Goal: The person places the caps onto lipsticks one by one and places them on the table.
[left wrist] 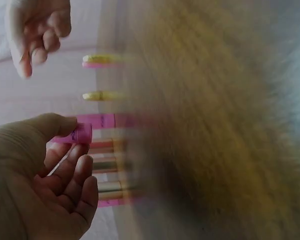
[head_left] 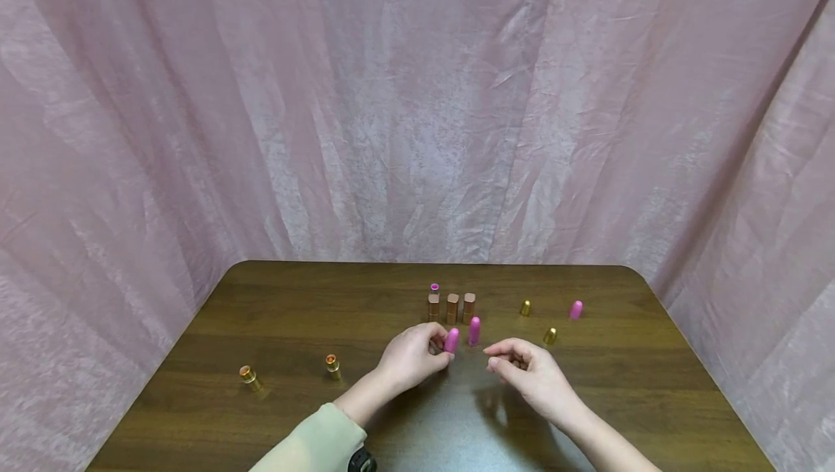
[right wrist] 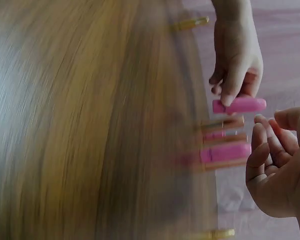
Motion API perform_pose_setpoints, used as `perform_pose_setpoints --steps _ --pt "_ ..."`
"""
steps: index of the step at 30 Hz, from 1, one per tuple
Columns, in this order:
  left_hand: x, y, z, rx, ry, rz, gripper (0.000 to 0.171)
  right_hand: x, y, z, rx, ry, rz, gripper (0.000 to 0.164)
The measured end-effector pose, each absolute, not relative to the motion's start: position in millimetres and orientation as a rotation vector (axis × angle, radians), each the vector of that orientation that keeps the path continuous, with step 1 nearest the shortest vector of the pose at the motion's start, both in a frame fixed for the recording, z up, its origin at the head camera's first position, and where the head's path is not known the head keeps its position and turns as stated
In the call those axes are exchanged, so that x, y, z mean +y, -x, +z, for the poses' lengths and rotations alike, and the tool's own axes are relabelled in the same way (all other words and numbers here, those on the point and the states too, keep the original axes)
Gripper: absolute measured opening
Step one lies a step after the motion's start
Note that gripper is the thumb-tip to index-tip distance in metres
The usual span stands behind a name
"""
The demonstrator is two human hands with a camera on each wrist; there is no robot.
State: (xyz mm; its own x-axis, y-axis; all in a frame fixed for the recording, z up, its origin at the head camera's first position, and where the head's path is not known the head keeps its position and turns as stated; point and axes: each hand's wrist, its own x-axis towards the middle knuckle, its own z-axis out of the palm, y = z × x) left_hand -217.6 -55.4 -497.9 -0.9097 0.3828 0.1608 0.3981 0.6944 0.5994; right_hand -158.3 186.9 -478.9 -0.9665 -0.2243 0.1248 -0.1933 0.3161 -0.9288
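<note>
Between thumb and fingers my left hand (head_left: 411, 357) pinches a pink lipstick tube (head_left: 451, 340) with a rounded top, upright and close over the table. In the left wrist view the lower end of this pink tube (left wrist: 83, 133) shows dark lettering. A second pink tube (head_left: 474, 331) stands just to its right. My right hand (head_left: 531, 374) hovers to the right of both, holding nothing, its fingers loosely bent and the thumb near the forefinger. Behind the pink tubes stand three rose-gold lipsticks (head_left: 452, 309) in a row, partly screening an uncapped pink lipstick base (head_left: 434, 288).
Two gold caps (head_left: 551, 336) and a pink cap (head_left: 576, 309) stand on the right of the wooden table (head_left: 313, 298). On the left are two uncapped gold lipsticks (head_left: 333, 365) with orange tops. A pink curtain (head_left: 424, 109) hangs behind the table.
</note>
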Motion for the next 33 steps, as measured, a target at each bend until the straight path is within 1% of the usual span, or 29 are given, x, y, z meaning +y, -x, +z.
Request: perform_pose_setpoints --steps 5,10,16,26,33 --pt "-52 231 -505 -2.890 0.552 -1.102 0.017 202 159 -486 2.788 0.392 -1.486 0.011" --pt "-46 237 -511 -2.887 0.524 -1.082 0.018 214 159 -495 2.903 0.433 -1.316 0.010" --pt "-37 242 -516 -2.890 0.506 -1.045 0.021 218 157 -499 2.924 0.446 -1.278 0.010" --pt "-32 250 -522 -2.886 0.437 -1.039 0.018 217 156 -501 2.935 0.458 -1.263 0.009" --pt "-38 248 -524 -2.876 0.454 -1.098 0.024 219 155 -499 2.929 0.474 -1.283 0.010"
